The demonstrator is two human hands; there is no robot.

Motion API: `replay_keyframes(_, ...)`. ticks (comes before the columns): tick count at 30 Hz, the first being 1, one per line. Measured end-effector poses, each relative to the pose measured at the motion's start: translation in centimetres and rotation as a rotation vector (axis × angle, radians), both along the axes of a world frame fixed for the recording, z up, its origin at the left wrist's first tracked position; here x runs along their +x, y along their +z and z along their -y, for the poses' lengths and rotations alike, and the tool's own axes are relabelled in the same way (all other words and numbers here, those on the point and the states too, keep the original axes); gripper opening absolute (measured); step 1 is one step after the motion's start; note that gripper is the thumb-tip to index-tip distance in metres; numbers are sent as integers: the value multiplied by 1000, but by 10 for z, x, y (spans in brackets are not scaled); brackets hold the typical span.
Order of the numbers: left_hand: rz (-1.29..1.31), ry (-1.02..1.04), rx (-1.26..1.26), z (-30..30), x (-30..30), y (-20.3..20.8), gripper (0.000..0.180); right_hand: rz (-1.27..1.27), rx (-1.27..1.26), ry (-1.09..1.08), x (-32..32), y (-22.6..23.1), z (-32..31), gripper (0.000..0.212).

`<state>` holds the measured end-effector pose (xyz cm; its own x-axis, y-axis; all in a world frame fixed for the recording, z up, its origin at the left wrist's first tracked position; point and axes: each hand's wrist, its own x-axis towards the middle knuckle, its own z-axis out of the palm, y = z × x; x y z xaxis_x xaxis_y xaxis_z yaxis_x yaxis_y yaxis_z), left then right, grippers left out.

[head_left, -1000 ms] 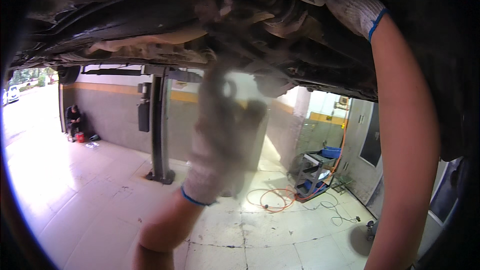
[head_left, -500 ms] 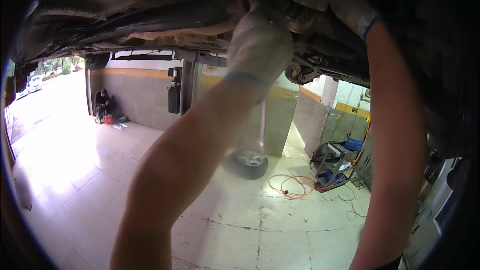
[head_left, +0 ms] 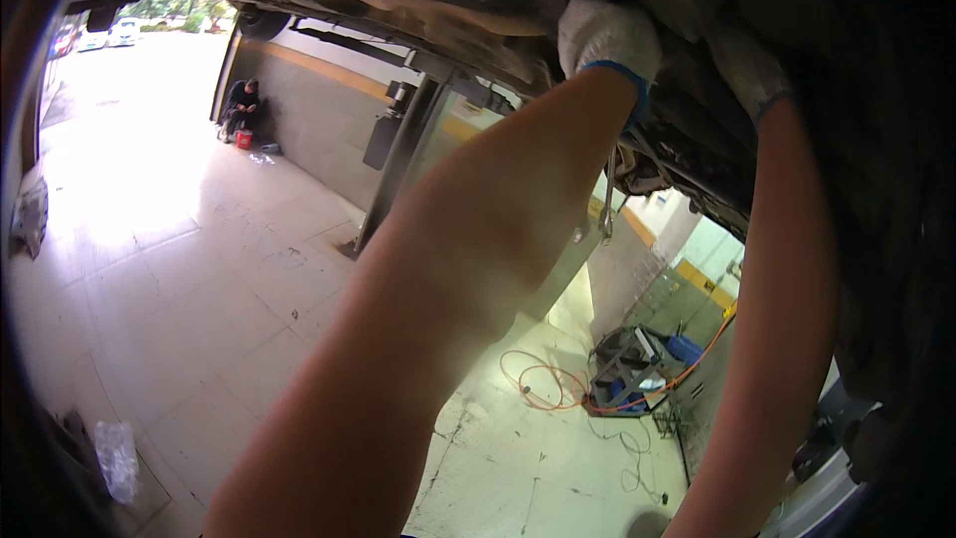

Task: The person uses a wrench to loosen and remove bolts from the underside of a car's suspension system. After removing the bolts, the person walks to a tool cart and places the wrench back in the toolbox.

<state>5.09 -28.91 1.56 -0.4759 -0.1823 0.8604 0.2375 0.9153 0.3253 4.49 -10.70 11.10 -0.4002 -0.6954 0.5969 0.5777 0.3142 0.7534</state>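
Observation:
Overhead spans the dark underside of a raised car [head_left: 448, 0], full of pipes and metal parts. My left hand [head_left: 609, 38], in a white knit glove with a blue cuff, reaches up against it with the fingers closed. A metal wrench [head_left: 608, 197] sticks out below that hand, its lower end hanging free behind my wrist; the grip itself is hidden by the glove. Farther right, my right hand [head_left: 745, 65], gloved the same way, reaches up among the shadowed parts. Its fingers are lost in the dark, so what it touches cannot be made out.
A dark lift post [head_left: 403, 149] stands beyond my left forearm. On the floor lie a coiled orange hose [head_left: 543, 381] and a black tool cart [head_left: 632, 374] with blue items. Another person [head_left: 242, 108] sits by the far wall beside a red bucket [head_left: 244, 139].
The view has tilted and shifted, so the background slants. My left hand with the wrench appears farther right, closer to my right hand. The wheel on the floor is now hidden behind my forearm.

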Motion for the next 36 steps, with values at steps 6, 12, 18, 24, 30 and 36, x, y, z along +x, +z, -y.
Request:
replay_keyframes(6, -118, 33, -92, 18, 12, -21, 25, 318, -263, 155, -22, 33, -2, 37)
replay_keyframes(12, -171, -65, 80, 12, 11, -21, 23, 311, -61, 388, -45, 45, -28, 42)
replay_keyframes(18, -5, -71, 141, 10, 7, -2, 21, 127, 156, 204, -51, 50, -24, 39)
replay_keyframes(24, -471, -577, 549, 18, 13, -43, 25, 258, -117, 95, -32, 36, -14, 36)
replay_keyframes(30, 19, 126, -259, 18, 11, -7, 25, -57, 192, -40, -34, 24, -8, 39)
replay_keyframes(36, -88, -322, 392, 14, 25, -24, 31, 120, -28, -32, -10, 13, 0, 38)
